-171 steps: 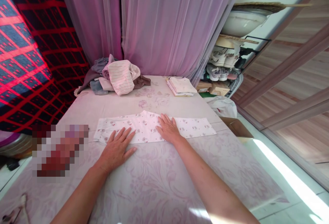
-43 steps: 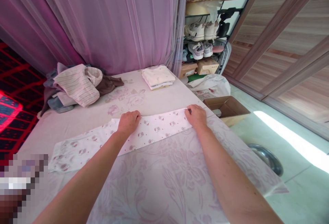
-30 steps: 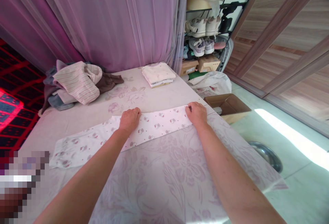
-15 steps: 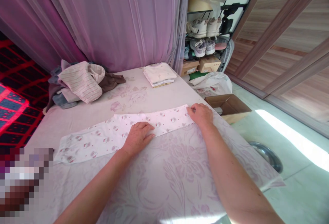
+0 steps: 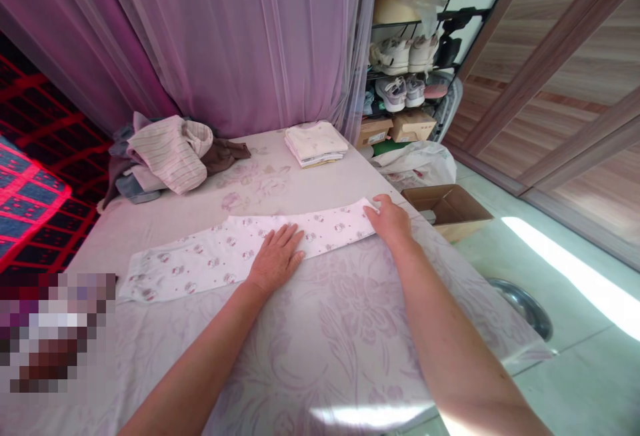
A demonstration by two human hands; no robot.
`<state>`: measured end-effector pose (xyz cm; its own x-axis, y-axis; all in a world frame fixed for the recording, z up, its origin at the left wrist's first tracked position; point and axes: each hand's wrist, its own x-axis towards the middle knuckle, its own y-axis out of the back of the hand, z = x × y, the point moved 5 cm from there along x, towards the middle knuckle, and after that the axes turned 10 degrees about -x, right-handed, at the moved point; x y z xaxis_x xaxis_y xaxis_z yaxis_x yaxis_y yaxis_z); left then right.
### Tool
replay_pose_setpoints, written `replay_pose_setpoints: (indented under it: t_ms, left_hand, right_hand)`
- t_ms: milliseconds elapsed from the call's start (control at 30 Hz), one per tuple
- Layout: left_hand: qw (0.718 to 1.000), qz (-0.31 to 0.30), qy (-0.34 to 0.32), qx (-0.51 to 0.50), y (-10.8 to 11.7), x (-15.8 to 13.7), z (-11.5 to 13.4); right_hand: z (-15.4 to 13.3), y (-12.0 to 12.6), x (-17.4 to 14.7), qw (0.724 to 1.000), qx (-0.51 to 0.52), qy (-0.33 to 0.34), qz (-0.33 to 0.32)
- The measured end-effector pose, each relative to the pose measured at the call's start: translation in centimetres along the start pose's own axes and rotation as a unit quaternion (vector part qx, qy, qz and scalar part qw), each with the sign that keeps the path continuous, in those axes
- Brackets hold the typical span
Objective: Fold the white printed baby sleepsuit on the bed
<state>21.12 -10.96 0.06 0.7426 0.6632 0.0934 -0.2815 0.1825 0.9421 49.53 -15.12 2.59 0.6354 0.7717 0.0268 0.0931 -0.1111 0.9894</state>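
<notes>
Garment (image 5: 200, 263): white with small prints, too small to make out fully; lies flat in a long band across the middle of the frame.
Left hand (image 5: 277, 256): palm down on the garment at centre, fingers stretched out and grasping nothing; it hides part of the cloth's lower edge.
Right hand (image 5: 393, 219): right of centre, thumb and fingers bent at the garment's right end, covering its corner; whether they pinch the cloth, I cannot tell.
Cover (image 5: 325, 329): pale, flowered, under the garment; runs out of the frame at the bottom.
Heap (image 5: 173, 156): upper left; a striped piece hides most of the clothes beneath.
Stack (image 5: 316, 141): folded cloths, upper centre; the lower layers show only as edges.
Pixelated patch (image 5: 63, 329): lower left; what it masks cannot be told.
Curtain (image 5: 225, 43): purple, cut off by the top of the frame.
Shoes (image 5: 395, 93): upper right, on shelves; darker items beside them are unclear.
Box (image 5: 463, 213): right, open, its left part behind the cover.
Metal bowl (image 5: 527, 313): lower right, partly hidden by the cover.
</notes>
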Motion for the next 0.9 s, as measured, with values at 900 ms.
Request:
replay_pose_setpoints:
  t_ms: [900]
  left_hand:
    - [0.997,0.046,0.019,0.055,-0.2,-2.9,-1.5]
  right_hand:
    - [0.2,0.2,0.1,0.996,-0.055,0.051,0.045]
